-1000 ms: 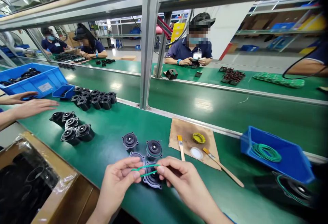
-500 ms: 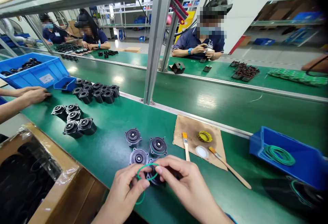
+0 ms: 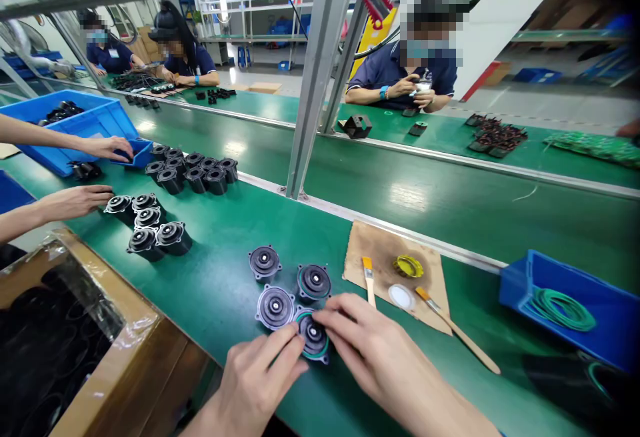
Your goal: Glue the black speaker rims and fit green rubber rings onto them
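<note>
A green rubber ring [image 3: 316,357] lies around the top of a round black housing [image 3: 314,335] on the green bench. My left hand [image 3: 263,370] has its fingertips pinched at the left side of this ring. From the upper right, my right hand [image 3: 370,343] has its fingers pressed together on the ring at the rim; the fingertips partly cover it. Three similar pieces stand close by: a housing with a pale rim [image 3: 276,306], one behind it [image 3: 265,262], and one with a thin green line at its edge [image 3: 314,281].
Cardboard [image 3: 357,240] carries a yellow cap [image 3: 407,265], a white disc [image 3: 401,296] and two brushes. A blue bin [image 3: 520,283] holds green rings [image 3: 563,309]. Several housings [image 3: 173,237] stand left, near a co-worker's hands [image 3: 80,202]. An open carton [image 3: 145,350] borders the bench; a metal post [image 3: 313,83] rises behind.
The green ring has gone from between my raised hands down onto the near housing. At the left, a co-worker's one hand has reached into the small blue bin, the other beside the housings.
</note>
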A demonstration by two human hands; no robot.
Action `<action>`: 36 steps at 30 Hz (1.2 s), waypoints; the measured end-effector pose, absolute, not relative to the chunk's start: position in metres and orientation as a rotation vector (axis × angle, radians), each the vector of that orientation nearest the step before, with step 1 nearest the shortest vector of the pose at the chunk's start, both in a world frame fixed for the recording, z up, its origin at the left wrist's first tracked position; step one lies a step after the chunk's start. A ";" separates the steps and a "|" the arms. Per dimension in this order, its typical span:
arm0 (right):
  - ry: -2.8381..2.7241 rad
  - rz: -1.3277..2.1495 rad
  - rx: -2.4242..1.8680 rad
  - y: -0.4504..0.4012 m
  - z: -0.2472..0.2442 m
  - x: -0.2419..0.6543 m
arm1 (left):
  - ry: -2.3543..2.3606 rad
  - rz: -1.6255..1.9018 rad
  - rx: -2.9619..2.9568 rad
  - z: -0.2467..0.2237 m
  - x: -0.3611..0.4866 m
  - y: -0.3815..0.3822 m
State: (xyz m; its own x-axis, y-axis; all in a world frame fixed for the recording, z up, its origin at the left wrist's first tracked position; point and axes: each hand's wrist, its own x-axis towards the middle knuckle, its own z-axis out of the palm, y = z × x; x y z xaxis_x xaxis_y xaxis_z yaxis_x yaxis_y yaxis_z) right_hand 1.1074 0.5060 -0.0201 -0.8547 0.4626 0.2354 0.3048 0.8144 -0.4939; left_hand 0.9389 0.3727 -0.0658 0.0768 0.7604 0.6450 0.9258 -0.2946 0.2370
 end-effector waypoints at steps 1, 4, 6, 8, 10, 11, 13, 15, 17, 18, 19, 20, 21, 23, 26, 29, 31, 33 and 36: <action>-2.674 0.617 -0.514 0.505 -0.019 1.109 | -1.699 -1.014 -2.115 -0.066 0.939 0.375; -2.710 0.551 -0.458 0.504 -0.018 1.112 | -1.709 -0.981 -2.123 -0.064 0.938 0.381; -2.720 0.507 -0.468 0.505 -0.017 1.112 | -1.721 -0.967 -2.147 -0.064 0.936 0.383; -2.729 0.489 -0.485 0.506 -0.018 1.112 | -1.726 -0.966 -2.163 -0.064 0.935 0.384; -2.740 0.469 -0.487 0.509 -0.019 1.112 | -1.707 -0.973 -2.163 -0.065 0.934 0.383; -2.748 0.454 -0.483 0.510 -0.020 1.113 | -1.691 -0.979 -2.157 -0.065 0.935 0.383; -2.755 0.407 -0.446 0.513 -0.023 1.115 | -1.666 -0.983 -2.152 -0.066 0.935 0.382; -2.738 0.345 -0.385 0.515 -0.026 1.119 | -1.651 -0.972 -2.156 -0.066 0.936 0.381; -2.701 0.267 -0.325 0.514 -0.029 1.123 | -1.647 -0.958 -2.164 -0.067 0.937 0.381; -2.681 0.229 -0.307 0.512 -0.030 1.125 | -1.649 -0.958 -2.169 -0.068 0.937 0.381; -2.659 0.197 -0.294 0.509 -0.030 1.126 | -1.655 -0.959 -2.172 -0.069 0.937 0.381; -2.645 0.177 -0.280 0.505 -0.031 1.127 | -1.661 -0.961 -2.174 -0.070 0.937 0.381; -2.634 0.169 -0.270 0.502 -0.031 1.128 | -1.665 -0.963 -2.172 -0.071 0.938 0.380; -2.615 0.186 -0.283 0.493 -0.033 1.128 | -1.669 -0.974 -2.162 -0.072 0.939 0.379; -2.581 0.241 -0.379 0.484 -0.038 1.126 | -1.733 -1.044 -2.165 -0.072 0.943 0.377; -2.529 0.312 -0.454 0.478 -0.047 1.124 | -1.804 -1.096 -2.161 -0.068 0.947 0.377; -2.492 0.353 -0.479 0.475 -0.052 1.123 | -1.844 -1.099 -2.135 -0.066 0.949 0.377; -2.465 0.371 -0.481 0.472 -0.055 1.123 | -1.892 -1.099 -2.099 -0.065 0.950 0.377; -2.441 0.369 -0.458 0.467 -0.059 1.123 | -1.908 -1.088 -2.064 -0.063 0.950 0.378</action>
